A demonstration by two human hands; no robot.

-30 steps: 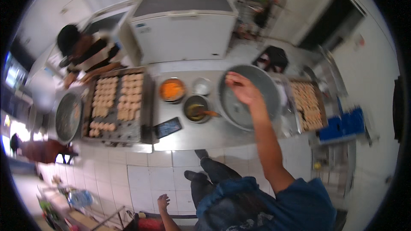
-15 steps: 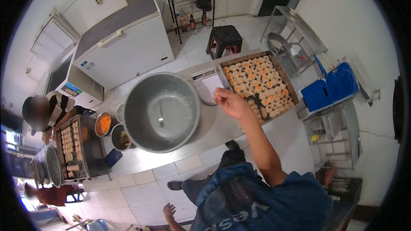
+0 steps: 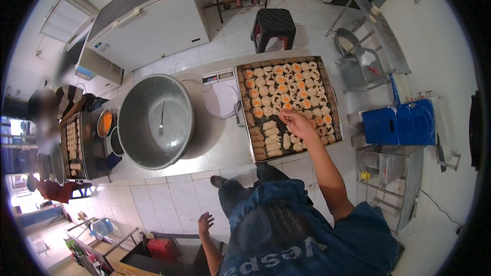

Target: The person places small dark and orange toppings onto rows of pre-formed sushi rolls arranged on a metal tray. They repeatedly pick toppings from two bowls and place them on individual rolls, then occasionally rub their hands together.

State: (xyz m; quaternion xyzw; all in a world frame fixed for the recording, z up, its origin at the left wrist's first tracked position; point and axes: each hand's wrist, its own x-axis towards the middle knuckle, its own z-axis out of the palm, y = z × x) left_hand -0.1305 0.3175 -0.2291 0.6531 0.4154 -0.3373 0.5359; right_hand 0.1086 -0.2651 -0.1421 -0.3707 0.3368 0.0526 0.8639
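Observation:
My right hand (image 3: 296, 122) hovers over a square metal tray (image 3: 335, 103) of pale dumplings (image 3: 266, 92). Its fingertips are pinched together above the dumplings, and what they hold, if anything, is too small to make out. Many dumplings are round, some topped with orange bits and others with dark filling; longer folded ones (image 3: 273, 140) lie along the near left side. By my side hangs my left hand (image 3: 205, 223), holding nothing, fingers apart. A white kitchen scale (image 3: 221, 99) stands left of the tray. Further left is a big grey basin (image 3: 146, 138) with a fork (image 3: 161, 125) inside.
Beyond the basin stand a bowl of shredded orange food (image 3: 105, 122) and a second dumpling tray (image 3: 88, 161), with a person (image 3: 66, 105) beside it. A black stool (image 3: 273, 25) stands behind the steel table (image 3: 217, 148). Blue bins (image 3: 399, 122) and metal racks are at the right.
My right hand has moved from the tray's left edge to over the dumplings, still pinched. The view has shifted, placing the tray more centrally. My left hand stays hanging open.

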